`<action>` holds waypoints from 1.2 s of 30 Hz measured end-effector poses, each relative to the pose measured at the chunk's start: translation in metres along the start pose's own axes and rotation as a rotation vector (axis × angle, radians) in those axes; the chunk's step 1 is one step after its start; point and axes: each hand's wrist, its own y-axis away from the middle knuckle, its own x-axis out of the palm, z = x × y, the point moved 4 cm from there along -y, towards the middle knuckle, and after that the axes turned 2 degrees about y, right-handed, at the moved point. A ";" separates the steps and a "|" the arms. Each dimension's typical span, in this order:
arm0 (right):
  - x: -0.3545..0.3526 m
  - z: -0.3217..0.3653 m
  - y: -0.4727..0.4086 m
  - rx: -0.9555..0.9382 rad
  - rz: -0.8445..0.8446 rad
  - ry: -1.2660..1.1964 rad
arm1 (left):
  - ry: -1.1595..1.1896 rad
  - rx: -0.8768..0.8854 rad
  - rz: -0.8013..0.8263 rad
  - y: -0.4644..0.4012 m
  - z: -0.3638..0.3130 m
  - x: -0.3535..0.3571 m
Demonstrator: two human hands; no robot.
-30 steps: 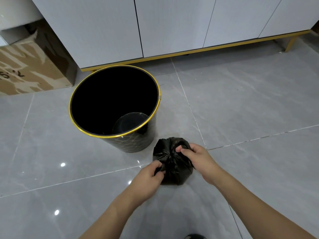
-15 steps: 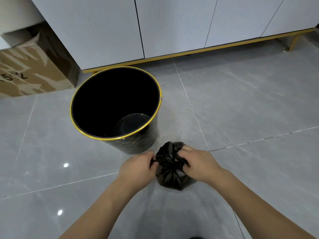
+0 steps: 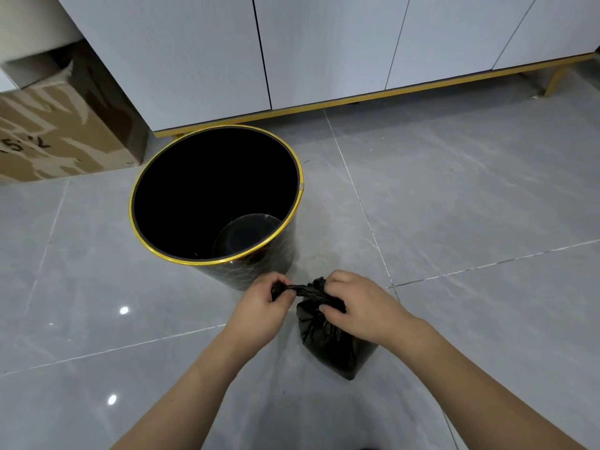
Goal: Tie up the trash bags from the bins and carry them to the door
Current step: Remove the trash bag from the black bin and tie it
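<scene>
Step in hand looks like tying: black trash bag (image 3: 328, 339) is out of the bin (image 3: 259, 271), sitting on the grey tile floor (image 3: 470, 206) just in front of it. Left hand (image 3: 259, 306) pinches a twisted strand of the bag's neck and pulls it left. Right hand (image 3: 360, 306) has its fingers curled around the gathered neck at the top of the bag. Bin looks empty, no liner visible. Next, in my judgement: cinch the knot tight, then lift by the neck and carry to the door; door not in view.
</scene>
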 end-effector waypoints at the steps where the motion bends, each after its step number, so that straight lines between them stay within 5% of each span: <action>1: -0.001 0.001 0.001 -0.022 -0.020 0.025 | 0.064 -0.032 -0.010 0.001 0.002 0.000; 8: -0.007 -0.008 0.014 0.061 -0.187 0.048 | 0.170 -0.093 0.025 0.006 -0.003 0.002; 21: -0.014 -0.004 0.022 -0.248 -0.388 0.209 | 0.226 -0.044 -0.043 0.001 -0.006 0.007; 36: -0.011 -0.005 0.030 -0.219 -0.462 0.026 | 0.381 0.110 0.095 0.001 -0.025 0.017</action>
